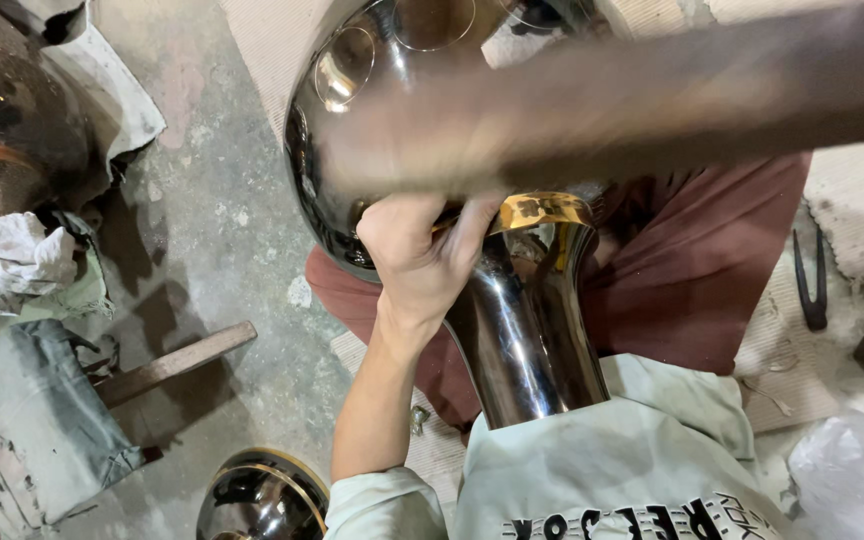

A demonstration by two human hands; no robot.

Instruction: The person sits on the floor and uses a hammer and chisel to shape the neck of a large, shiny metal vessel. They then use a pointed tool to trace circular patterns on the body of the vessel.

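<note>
While the polished metal vase (527,330) lies across the lap, its neck is clasped by the left hand (417,255); right forearm (632,100) is blurred, its grip state undeterminable.

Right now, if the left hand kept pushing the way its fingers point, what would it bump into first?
The left hand already grips the neck of the shiny metal vessel. Its fingers point up toward the vessel's round body, so it would likely meet that first, though depth is unclear.

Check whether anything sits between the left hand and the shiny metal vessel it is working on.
Nothing visible does: the left hand already grips the metal vessel at its gold-banded neck. The right arm sweeps across above it, blurred.
</note>
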